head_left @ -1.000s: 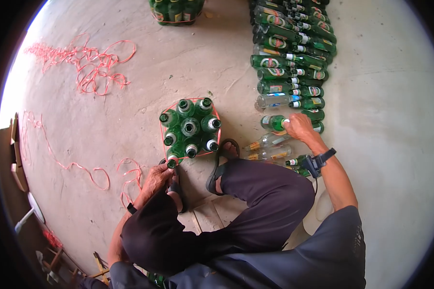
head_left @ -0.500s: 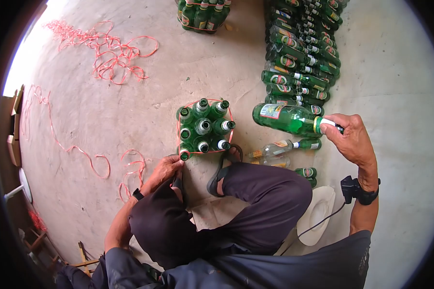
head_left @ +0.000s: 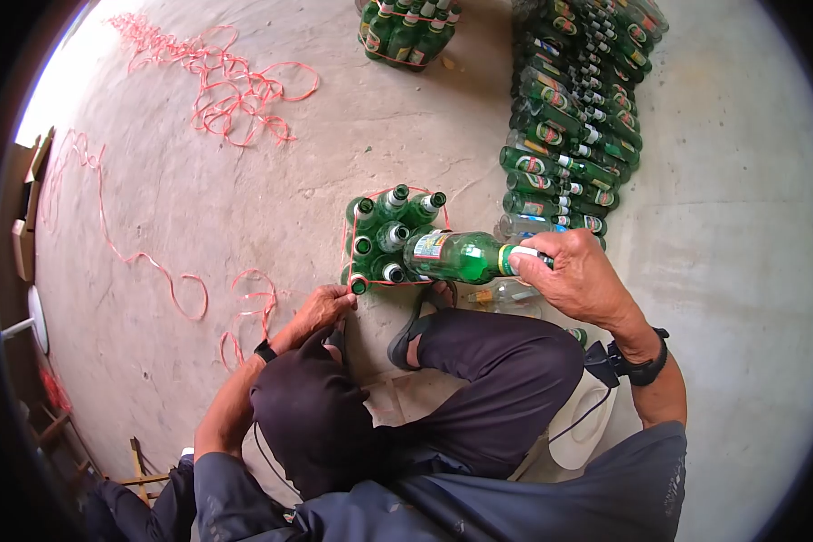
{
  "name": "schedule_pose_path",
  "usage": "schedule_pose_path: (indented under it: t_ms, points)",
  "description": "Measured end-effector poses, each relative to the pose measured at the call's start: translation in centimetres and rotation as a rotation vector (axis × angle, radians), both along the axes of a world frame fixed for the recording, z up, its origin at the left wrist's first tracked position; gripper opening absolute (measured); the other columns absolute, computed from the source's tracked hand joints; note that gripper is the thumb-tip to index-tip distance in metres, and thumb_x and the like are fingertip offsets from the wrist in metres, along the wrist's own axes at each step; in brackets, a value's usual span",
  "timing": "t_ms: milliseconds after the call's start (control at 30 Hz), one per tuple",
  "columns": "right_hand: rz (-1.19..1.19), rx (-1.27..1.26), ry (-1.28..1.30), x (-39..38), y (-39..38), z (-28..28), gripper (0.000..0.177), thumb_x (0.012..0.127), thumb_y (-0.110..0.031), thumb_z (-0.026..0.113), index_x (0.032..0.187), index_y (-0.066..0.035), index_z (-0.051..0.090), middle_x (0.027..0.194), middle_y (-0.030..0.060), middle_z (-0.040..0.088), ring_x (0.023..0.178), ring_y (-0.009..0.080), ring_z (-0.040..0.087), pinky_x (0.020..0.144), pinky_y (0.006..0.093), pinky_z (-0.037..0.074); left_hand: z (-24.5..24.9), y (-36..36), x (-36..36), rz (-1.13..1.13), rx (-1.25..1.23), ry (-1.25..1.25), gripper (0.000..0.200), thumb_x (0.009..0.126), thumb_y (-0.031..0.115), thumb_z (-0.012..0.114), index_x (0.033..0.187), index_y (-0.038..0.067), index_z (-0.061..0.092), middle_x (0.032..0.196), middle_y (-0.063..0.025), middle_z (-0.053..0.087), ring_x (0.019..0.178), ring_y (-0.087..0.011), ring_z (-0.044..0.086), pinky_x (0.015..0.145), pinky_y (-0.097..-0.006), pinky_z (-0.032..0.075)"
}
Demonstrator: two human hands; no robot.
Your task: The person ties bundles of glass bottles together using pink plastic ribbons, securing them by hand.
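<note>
My right hand (head_left: pixel 574 275) is closed round the neck of a green beer bottle (head_left: pixel 470 257). The bottle lies nearly level, its base to the left over the right side of a cluster of upright green bottles (head_left: pixel 392 238) and hiding part of it. A loop of red string (head_left: pixel 345 244) runs round that cluster. At the near left corner of the loop, my left hand (head_left: pixel 325 307) has its fingers closed against the string, beside the corner bottle (head_left: pixel 359 285). Exactly how the fingertips grip there is partly hidden.
Rows of green bottles (head_left: pixel 574 135) lie stacked at the back right. Another tied bottle bundle (head_left: pixel 408 34) stands at the back. Tangled red string (head_left: pixel 235 90) is spread on the floor at left. Clear bottles (head_left: pixel 506 296) lie near my knee, above a white stool (head_left: pixel 580 425).
My right hand has moved left and slightly down, bringing the bottle from beside the stacked rows to over the cluster. My left hand stays at the cluster's near corner. The view has shifted slightly.
</note>
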State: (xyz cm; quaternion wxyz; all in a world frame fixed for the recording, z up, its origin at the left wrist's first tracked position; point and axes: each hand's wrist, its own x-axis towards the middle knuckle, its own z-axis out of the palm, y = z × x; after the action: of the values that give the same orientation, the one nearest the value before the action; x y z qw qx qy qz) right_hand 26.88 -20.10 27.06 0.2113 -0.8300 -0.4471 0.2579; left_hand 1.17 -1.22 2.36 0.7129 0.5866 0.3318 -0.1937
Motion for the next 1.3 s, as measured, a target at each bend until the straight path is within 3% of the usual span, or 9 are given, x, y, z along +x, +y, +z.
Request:
schedule_pose_path:
  t_ms: [33, 100, 533, 633, 700, 867, 1000, 1233, 1300]
  points:
    - [0.003, -0.003, 0.002, -0.2, 0.2, -0.4, 0.029, 0.084, -0.022, 0.061, 0.071, 0.004, 0.061, 0.052, 0.0192, 0.045, 0.044, 0.0281, 0.042, 0.047, 0.0384, 0.037, -0.3, -0.1, -0.1, 0.009, -0.014, 0.002, 0.026, 0.094, 0.023, 0.053, 0.080, 0.002, 0.060, 0.060, 0.0021, 0.048, 0.054, -0.0075, 0.045, 0.049, -0.0258, 0.038]
    - [-0.002, -0.158, 0.024, -0.3, 0.6, -1.0, 0.023, 0.089, -0.017, 0.060, 0.087, 0.005, 0.067, 0.060, 0.0126, 0.058, 0.055, 0.0114, 0.051, 0.052, 0.0306, 0.042, -0.7, 0.0, 0.0, 0.020, -0.026, 0.004, 0.026, 0.094, 0.023, 0.053, 0.080, 0.002, 0.060, 0.059, 0.0022, 0.048, 0.053, -0.0075, 0.044, 0.049, -0.0260, 0.038]
    - [-0.101, -0.031, 0.006, -1.8, 1.0, -6.9, 0.032, 0.087, -0.021, 0.058, 0.072, 0.008, 0.059, 0.049, 0.0169, 0.037, 0.046, 0.0144, 0.034, 0.044, 0.0370, 0.032, -1.0, 0.1, 0.2, -0.049, -0.017, 0.000, 0.024, 0.095, 0.023, 0.051, 0.082, 0.005, 0.060, 0.059, 0.0036, 0.045, 0.052, -0.0069, 0.044, 0.048, -0.0252, 0.038]
    - [-0.087, -0.014, -0.015, -2.3, 1.7, -7.7, 0.036, 0.087, -0.023, 0.057, 0.068, 0.008, 0.056, 0.051, 0.0219, 0.037, 0.044, 0.0208, 0.031, 0.044, 0.0387, 0.032, -1.1, 0.2, 0.2, -0.074, 0.000, -0.005, 0.024, 0.094, 0.022, 0.051, 0.082, 0.004, 0.060, 0.061, 0.0034, 0.047, 0.055, -0.0074, 0.045, 0.051, -0.0256, 0.039]
    - [-0.100, -0.035, -0.016, -2.7, 2.4, -7.6, 0.042, 0.083, -0.024, 0.055, 0.059, 0.010, 0.053, 0.057, 0.0313, 0.048, 0.057, 0.0484, 0.055, 0.054, 0.0510, 0.043, -1.7, 0.2, 0.1, -0.100, 0.016, 0.006, 0.024, 0.094, 0.022, 0.051, 0.082, 0.003, 0.059, 0.062, 0.0029, 0.049, 0.059, -0.0078, 0.046, 0.055, -0.0258, 0.040]
    - [-0.046, -0.044, -0.029, -2.3, 3.1, -9.0, 0.041, 0.083, -0.023, 0.055, 0.060, 0.011, 0.053, 0.057, 0.0320, 0.048, 0.061, 0.0497, 0.056, 0.057, 0.0517, 0.044, -3.5, -0.1, -0.4, -0.014, 0.058, -0.090, 0.023, 0.094, 0.021, 0.052, 0.086, 0.001, 0.060, 0.072, 0.0032, 0.055, 0.074, -0.0082, 0.047, 0.073, -0.0260, 0.041]
    - [-0.082, -0.135, 0.014, -2.5, 4.1, -7.8, 0.040, 0.083, -0.023, 0.056, 0.061, 0.010, 0.055, 0.059, 0.0316, 0.052, 0.064, 0.0491, 0.058, 0.062, 0.0518, 0.047, -3.3, -0.2, -0.4, 0.000, 0.083, -0.111, 0.024, 0.094, 0.021, 0.053, 0.091, -0.001, 0.061, 0.074, 0.0044, 0.055, 0.074, -0.0090, 0.049, 0.072, -0.0284, 0.043]
    - [0.121, -0.184, -0.078, -3.0, 3.9, -8.0, 0.031, 0.082, -0.022, 0.057, 0.067, 0.005, 0.061, 0.067, 0.0282, 0.059, 0.069, 0.0465, 0.060, 0.066, 0.0514, 0.049, -3.9, 0.3, -0.6, -0.205, 0.347, -0.170, 0.026, 0.091, 0.023, 0.054, 0.103, 0.001, 0.062, 0.079, -0.0124, 0.061, 0.077, -0.0219, 0.059, 0.072, -0.0372, 0.047]
    - [0.232, -0.110, -0.112, -3.2, 4.0, -7.9, 0.031, 0.081, -0.020, 0.062, 0.063, 0.006, 0.057, 0.061, 0.0266, 0.056, 0.061, 0.0445, 0.058, 0.057, 0.0506, 0.046, -3.7, 0.4, -0.6, -0.249, 0.398, -0.204, 0.026, 0.091, 0.024, 0.054, 0.103, 0.003, 0.063, 0.082, -0.0170, 0.062, 0.078, -0.0273, 0.062, 0.073, -0.0393, 0.048]
